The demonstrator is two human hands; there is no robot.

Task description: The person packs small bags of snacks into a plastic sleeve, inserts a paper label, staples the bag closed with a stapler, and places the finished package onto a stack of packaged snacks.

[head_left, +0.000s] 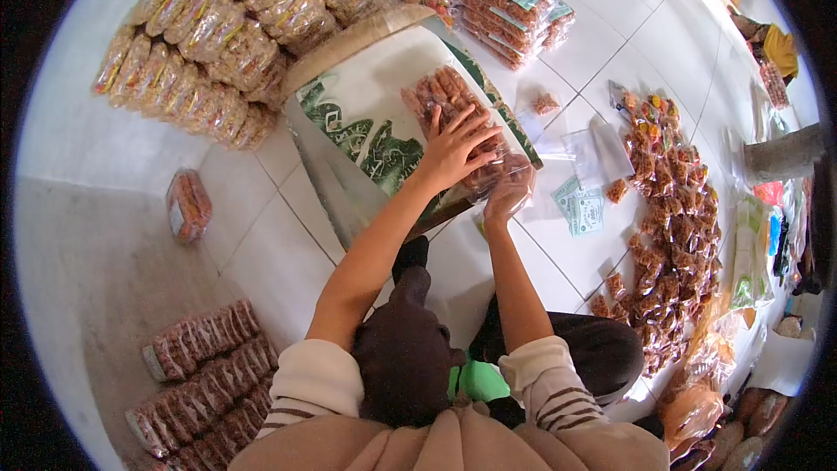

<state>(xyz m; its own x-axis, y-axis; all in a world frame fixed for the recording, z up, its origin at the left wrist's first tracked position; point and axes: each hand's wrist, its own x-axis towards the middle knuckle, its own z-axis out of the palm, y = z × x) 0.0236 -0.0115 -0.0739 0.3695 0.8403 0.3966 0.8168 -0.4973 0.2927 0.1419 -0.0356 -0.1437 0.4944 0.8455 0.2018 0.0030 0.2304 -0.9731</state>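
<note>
A clear plastic pack of reddish-brown snacks (446, 92) lies on a white and green box (349, 70) in front of me. My left hand (457, 148) rests on top of the pack with its fingers spread. At the near right end of the pack, my right hand (510, 187) is closed round the loose clear plastic, partly seen through it. Beside the box on the floor lie printed green labels (582, 209) and flat clear bags (598, 155).
Stacked snack packs (196, 22) stand at the back left, with labelled packs (514, 9) at the back. Many small packets (671, 235) spread along the right. Long packs (205, 384) lie at the lower left, and a single pack (188, 205) lies on the left.
</note>
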